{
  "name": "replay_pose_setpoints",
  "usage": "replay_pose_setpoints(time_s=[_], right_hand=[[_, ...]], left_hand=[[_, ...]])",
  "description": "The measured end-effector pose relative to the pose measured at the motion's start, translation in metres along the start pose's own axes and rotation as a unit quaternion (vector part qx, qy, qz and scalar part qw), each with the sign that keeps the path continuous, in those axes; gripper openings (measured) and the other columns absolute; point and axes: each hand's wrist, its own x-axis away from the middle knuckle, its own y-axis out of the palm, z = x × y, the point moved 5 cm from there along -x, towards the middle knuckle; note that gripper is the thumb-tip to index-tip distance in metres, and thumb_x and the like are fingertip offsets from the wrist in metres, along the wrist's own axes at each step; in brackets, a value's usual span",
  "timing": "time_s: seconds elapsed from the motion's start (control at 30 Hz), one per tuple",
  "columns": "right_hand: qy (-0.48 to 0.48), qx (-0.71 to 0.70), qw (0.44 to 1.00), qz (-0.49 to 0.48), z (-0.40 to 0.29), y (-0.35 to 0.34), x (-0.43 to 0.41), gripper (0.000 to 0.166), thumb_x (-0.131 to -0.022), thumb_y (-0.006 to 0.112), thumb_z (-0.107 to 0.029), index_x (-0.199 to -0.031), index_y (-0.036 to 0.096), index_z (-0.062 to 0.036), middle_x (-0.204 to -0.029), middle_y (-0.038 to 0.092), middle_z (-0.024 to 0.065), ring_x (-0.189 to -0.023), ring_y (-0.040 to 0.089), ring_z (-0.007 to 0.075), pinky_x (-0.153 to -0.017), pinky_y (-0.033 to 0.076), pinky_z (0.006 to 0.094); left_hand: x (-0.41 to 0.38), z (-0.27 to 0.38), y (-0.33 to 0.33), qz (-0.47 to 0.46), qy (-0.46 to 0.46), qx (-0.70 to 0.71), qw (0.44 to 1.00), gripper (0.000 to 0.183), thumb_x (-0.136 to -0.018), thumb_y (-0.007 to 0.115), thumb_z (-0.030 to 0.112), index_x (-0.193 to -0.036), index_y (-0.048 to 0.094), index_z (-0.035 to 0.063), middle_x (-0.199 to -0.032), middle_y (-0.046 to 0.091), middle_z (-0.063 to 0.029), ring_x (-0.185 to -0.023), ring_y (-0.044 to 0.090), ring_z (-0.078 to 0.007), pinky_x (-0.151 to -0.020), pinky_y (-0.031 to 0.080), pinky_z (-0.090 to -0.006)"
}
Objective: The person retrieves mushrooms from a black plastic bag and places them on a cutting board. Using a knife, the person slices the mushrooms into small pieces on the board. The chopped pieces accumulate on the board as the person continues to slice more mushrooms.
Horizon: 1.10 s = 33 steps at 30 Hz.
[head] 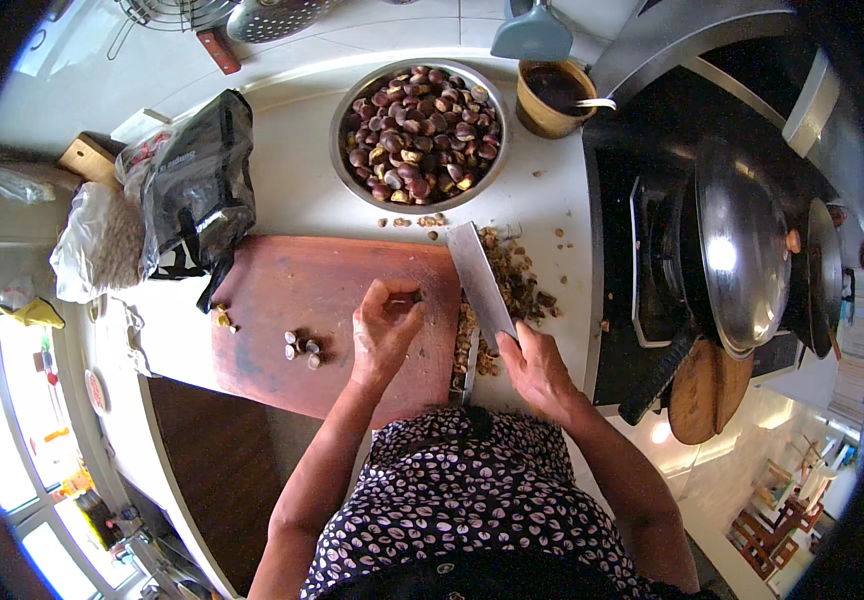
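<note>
My right hand grips the handle of a cleaver, its broad blade angled up and left past the right edge of a reddish wooden cutting board. Over the board, my left hand has its thumb and fingers curled together around a small dark piece, mostly hidden by the fingertips. Several small cut chestnuts lie in a cluster on the board, left of my left hand. A few yellowish scraps rest near its left edge. Beyond the board, a steel bowl holds many dark brown chestnuts.
Shell scraps are heaped on the counter beside the cleaver. A brown cup of dark liquid with a spoon stands at the back. Plastic bags sit left; a lidded wok is on the stove at right.
</note>
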Motion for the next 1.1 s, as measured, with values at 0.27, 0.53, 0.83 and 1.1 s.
replay_pose_setpoints(time_s=[0.27, 0.53, 0.83, 1.1], right_hand=[[0.069, -0.118, 0.991, -0.005, 0.001, -0.002, 0.019, 0.023, -0.101, 0.054, -0.02, -0.097, 0.053, 0.0028, -0.063, 0.057, 0.0177, -0.052, 0.056, 0.0269, -0.052, 0.043, 0.0416], [0.111, -0.092, 0.989, -0.02, 0.004, -0.004, 0.023, 0.03, -0.103, 0.05, -0.027, -0.101, 0.054, 0.0029, -0.063, 0.058, 0.0152, -0.055, 0.06, 0.0241, -0.053, 0.045, 0.0398], [0.093, -0.074, 0.993, -0.009, 0.009, 0.003, 0.021, 0.032, -0.102, 0.051, -0.028, -0.096, 0.055, 0.0033, -0.063, 0.058, 0.0153, -0.054, 0.061, 0.0234, -0.053, 0.047, 0.0407], [0.084, -0.082, 0.993, 0.013, 0.0, 0.007, 0.021, 0.025, -0.103, 0.049, -0.021, -0.087, 0.05, -0.002, -0.056, 0.048, 0.0015, -0.045, 0.046, 0.0112, -0.044, 0.038, 0.0297]], left_hand=[[0.005, 0.021, 0.017, -0.11, -0.06, 0.413, 0.902, 0.023, -0.091, 0.062, -0.006, -0.112, 0.063, 0.0039, -0.11, 0.066, -0.0065, -0.103, 0.063, -0.0169, -0.096, 0.05, -0.0326], [-0.037, 0.016, 0.014, -0.074, -0.047, 0.421, 0.903, 0.021, -0.091, 0.063, -0.003, -0.112, 0.062, 0.0022, -0.107, 0.067, -0.0071, -0.101, 0.064, -0.0188, -0.095, 0.05, -0.0334], [-0.138, 0.073, 0.012, 0.054, 0.16, -0.032, 0.985, 0.021, -0.088, 0.073, 0.01, -0.105, 0.067, 0.0004, -0.085, 0.068, -0.0043, -0.071, 0.062, -0.0085, -0.06, 0.049, -0.0255], [-0.179, 0.077, -0.039, 0.054, 0.155, -0.03, 0.986, 0.044, -0.085, 0.078, 0.022, -0.121, 0.063, 0.0015, -0.101, 0.071, -0.0077, -0.078, 0.066, -0.0147, -0.069, 0.052, -0.0287]])
